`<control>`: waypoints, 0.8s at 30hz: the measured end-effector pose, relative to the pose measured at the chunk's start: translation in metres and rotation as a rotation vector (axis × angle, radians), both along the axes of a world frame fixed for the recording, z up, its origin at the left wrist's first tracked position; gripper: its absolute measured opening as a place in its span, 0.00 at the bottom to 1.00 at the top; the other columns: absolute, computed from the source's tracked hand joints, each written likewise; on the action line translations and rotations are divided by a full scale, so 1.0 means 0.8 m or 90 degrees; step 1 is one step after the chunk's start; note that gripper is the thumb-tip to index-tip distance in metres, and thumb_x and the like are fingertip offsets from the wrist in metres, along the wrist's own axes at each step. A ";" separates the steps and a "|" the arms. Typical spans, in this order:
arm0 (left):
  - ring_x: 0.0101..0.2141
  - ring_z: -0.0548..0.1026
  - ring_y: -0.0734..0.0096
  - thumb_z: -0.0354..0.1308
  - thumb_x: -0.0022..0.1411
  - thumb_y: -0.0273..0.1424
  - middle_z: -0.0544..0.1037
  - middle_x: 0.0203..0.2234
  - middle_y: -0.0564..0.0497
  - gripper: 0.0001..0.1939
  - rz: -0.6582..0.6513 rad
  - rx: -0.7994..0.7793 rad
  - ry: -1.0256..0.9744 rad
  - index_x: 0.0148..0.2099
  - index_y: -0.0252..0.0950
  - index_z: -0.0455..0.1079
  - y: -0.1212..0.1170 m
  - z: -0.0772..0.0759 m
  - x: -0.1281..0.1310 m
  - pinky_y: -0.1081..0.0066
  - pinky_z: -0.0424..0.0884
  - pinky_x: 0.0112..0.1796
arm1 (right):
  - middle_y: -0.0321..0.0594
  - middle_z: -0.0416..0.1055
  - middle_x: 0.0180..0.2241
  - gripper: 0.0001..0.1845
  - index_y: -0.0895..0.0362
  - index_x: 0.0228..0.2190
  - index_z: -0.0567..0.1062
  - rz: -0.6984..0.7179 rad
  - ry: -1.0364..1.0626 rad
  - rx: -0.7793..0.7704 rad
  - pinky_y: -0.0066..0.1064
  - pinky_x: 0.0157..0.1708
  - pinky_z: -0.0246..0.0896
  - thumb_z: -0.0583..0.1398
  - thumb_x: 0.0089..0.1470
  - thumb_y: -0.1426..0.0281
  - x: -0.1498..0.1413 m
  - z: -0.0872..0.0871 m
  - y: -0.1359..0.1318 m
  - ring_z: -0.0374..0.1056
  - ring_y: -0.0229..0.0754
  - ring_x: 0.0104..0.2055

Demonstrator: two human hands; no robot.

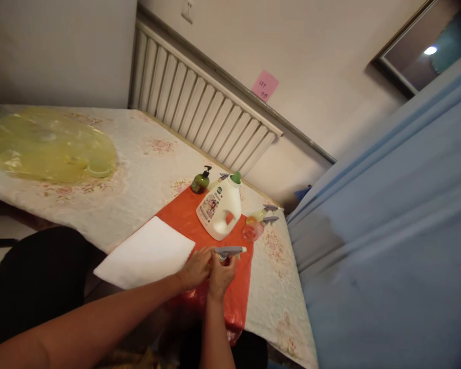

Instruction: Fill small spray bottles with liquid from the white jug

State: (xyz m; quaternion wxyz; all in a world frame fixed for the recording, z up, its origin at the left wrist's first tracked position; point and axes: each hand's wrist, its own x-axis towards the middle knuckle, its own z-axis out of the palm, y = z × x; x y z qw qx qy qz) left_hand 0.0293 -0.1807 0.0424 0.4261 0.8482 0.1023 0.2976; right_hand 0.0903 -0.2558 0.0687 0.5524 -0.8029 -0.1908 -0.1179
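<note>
A spray bottle with a grey trigger head (230,250) is held between my two hands over the red sheet. My left hand (196,269) is closed around the bottle's body, which is mostly hidden behind the fingers. Just under the grey head, my right hand (221,274) grips with its fingers bent at the neck. Beyond them a large cream jug (218,212) with a green cap stands upright on the red sheet (240,292). A folded white cloth or paper (146,256) lies left of my hands.
A green pump bottle (200,182) stands behind the jug's left side. Right of the jug are a pink spray bottle (252,230) and a yellowish one. A yellow plastic bag (54,148) lies at the table's left. A blue curtain (376,230) hangs along the right edge.
</note>
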 end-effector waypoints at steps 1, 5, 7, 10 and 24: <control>0.51 0.71 0.56 0.51 0.65 0.35 0.74 0.51 0.44 0.19 0.003 0.004 0.004 0.57 0.39 0.66 0.000 0.000 0.000 0.57 0.67 0.52 | 0.38 0.73 0.29 0.11 0.54 0.29 0.70 -0.006 0.003 0.004 0.32 0.33 0.62 0.62 0.46 0.60 -0.002 0.000 0.001 0.65 0.42 0.30; 0.51 0.71 0.56 0.52 0.63 0.32 0.74 0.51 0.45 0.19 -0.004 0.015 0.012 0.57 0.40 0.66 0.001 0.000 0.000 0.57 0.67 0.51 | 0.40 0.73 0.30 0.15 0.55 0.30 0.70 0.001 0.017 0.007 0.33 0.35 0.62 0.63 0.46 0.57 -0.003 -0.003 0.001 0.66 0.43 0.32; 0.51 0.70 0.55 0.53 0.62 0.32 0.73 0.51 0.44 0.20 -0.010 0.013 0.007 0.57 0.39 0.66 0.003 0.000 -0.001 0.56 0.66 0.52 | 0.41 0.74 0.31 0.17 0.56 0.31 0.71 0.027 0.025 0.001 0.34 0.36 0.63 0.63 0.46 0.56 0.001 -0.003 -0.003 0.67 0.44 0.32; 0.52 0.69 0.54 0.55 0.61 0.33 0.72 0.53 0.43 0.21 -0.023 0.008 0.003 0.56 0.37 0.65 0.004 0.002 -0.003 0.55 0.65 0.52 | 0.41 0.74 0.32 0.18 0.57 0.32 0.72 0.088 0.027 -0.009 0.33 0.36 0.63 0.62 0.47 0.55 0.007 -0.001 -0.015 0.68 0.44 0.33; 0.53 0.70 0.56 0.54 0.64 0.33 0.73 0.52 0.44 0.16 -0.002 0.006 0.009 0.54 0.38 0.67 -0.001 0.005 -0.004 0.57 0.64 0.53 | 0.42 0.74 0.32 0.17 0.56 0.32 0.71 -0.020 0.011 0.050 0.35 0.40 0.63 0.62 0.49 0.55 -0.009 -0.007 -0.005 0.68 0.45 0.35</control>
